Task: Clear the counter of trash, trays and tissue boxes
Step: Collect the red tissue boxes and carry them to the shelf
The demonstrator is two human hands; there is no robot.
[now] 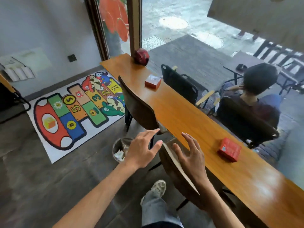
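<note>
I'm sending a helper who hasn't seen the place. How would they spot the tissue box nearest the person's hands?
Follow the long orange-brown wooden counter along the window. The near red cardboard tissue box sits on it, just right of the open right hand. Unlike the far red tissue box and the round dark-red ornament, it faces the seated person outside.

The long orange-brown wooden counter [189,116] runs out past the right edge. Print on the near red tissue box [229,149] blurs unreadably. The small wire wastebasket [118,149] perhaps holds crumpled paper.
</note>
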